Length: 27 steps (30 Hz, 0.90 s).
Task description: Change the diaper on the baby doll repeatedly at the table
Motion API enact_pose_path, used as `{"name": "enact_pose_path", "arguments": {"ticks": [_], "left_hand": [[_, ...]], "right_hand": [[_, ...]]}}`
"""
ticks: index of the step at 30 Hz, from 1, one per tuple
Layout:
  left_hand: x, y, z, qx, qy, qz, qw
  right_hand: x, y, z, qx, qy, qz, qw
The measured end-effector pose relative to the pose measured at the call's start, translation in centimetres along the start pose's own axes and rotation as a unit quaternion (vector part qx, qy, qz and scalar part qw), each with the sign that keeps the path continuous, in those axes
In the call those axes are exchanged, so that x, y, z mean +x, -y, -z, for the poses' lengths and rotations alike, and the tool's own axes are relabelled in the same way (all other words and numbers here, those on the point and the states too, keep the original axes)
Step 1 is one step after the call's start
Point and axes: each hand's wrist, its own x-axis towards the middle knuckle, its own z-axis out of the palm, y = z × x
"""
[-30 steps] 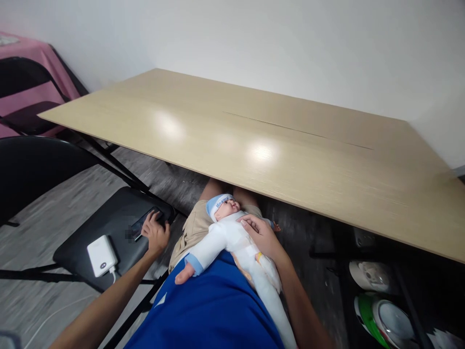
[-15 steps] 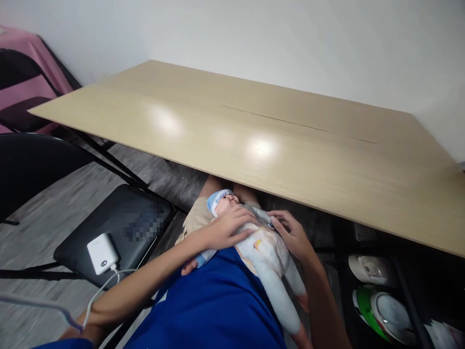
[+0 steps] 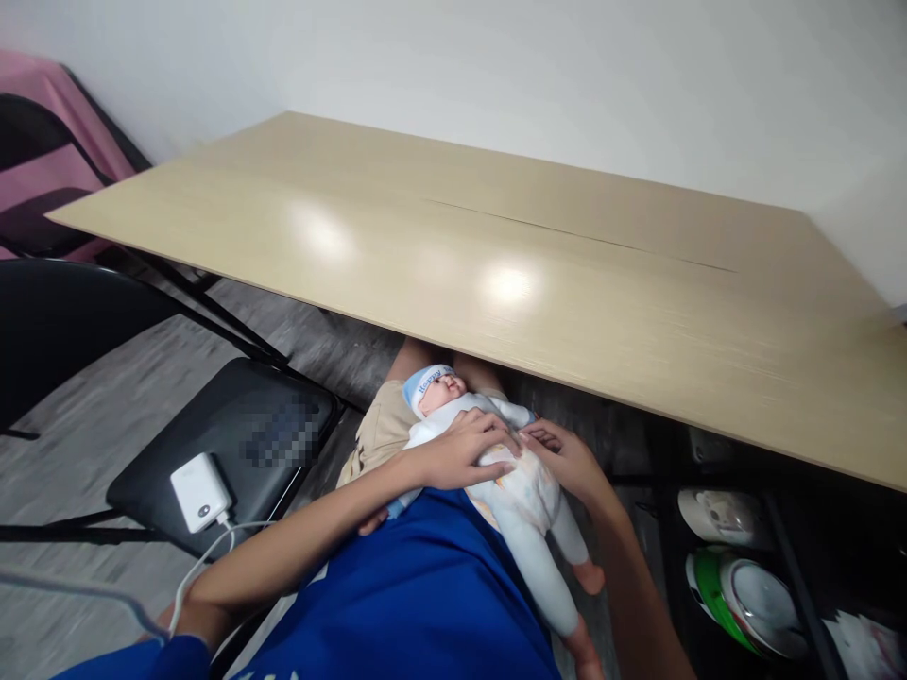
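A baby doll [image 3: 453, 416] lies face up across my lap, its head toward the table and its legs toward my right. It wears a blue and white cap [image 3: 426, 385] with lettering, pale clothing and a white diaper [image 3: 531, 491] with orange and yellow prints. My left hand [image 3: 471, 449] rests across the doll's belly with fingers stretched out and thumb apart, touching the diaper's upper part. At the doll's waist, my right hand [image 3: 563, 458] has its thumb and fingertips together at the diaper's edge. Fingertips of the two hands nearly meet there.
A wooden table [image 3: 397, 217] stands in front, its edge above my knees. To the left, a black folding chair [image 3: 162, 453] holds a white power bank [image 3: 200, 491] with a cable [image 3: 185, 576] running past my left arm. Under the table at right are several containers [image 3: 761, 600].
My left hand has slid down from the doll's chest toward its waist. My right hand has moved inward, its fingers closing at the diaper. The doll's legs have shifted slightly.
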Motion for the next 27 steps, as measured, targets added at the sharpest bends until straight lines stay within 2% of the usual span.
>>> {"name": "enact_pose_path", "arguments": {"ticks": [4, 9, 12, 14, 18, 20, 23, 27], "left_hand": [[0.6, 0.3, -0.5, -0.030, -0.005, 0.033, 0.999], [1.1, 0.3, -0.8, -0.063, -0.026, 0.056, 0.996], [0.7, -0.3, -0.1, -0.084, -0.038, 0.050, 0.995], [-0.1, -1.0, 0.7, -0.105, -0.038, 0.042, 0.993], [-3.0, -2.2, 2.5, -0.139, 0.003, 0.035, 0.990], [-4.7, -2.5, 2.9, -0.151, 0.029, 0.053, 0.987], [-6.7, -2.7, 2.8, -0.167, 0.039, 0.077, 0.982], [-7.3, -3.0, 2.6, -0.238, 0.088, 0.072, 0.964]], "right_hand": [[0.7, -0.9, 0.1, -0.018, -0.009, 0.022, 1.000], [1.8, -2.7, 0.7, -0.059, -0.126, 0.031, 0.990], [1.8, -2.5, 1.2, -0.074, -0.151, 0.030, 0.985], [1.3, -1.4, 1.0, -0.074, -0.128, 0.048, 0.988], [0.1, 1.7, -0.6, -0.042, 0.026, 0.127, 0.991], [-0.2, 3.0, -1.4, -0.035, 0.076, 0.151, 0.985], [-0.6, 4.1, -1.5, -0.052, 0.063, 0.151, 0.985], [-2.9, 3.6, 0.9, -0.061, 0.018, 0.086, 0.994]]}}
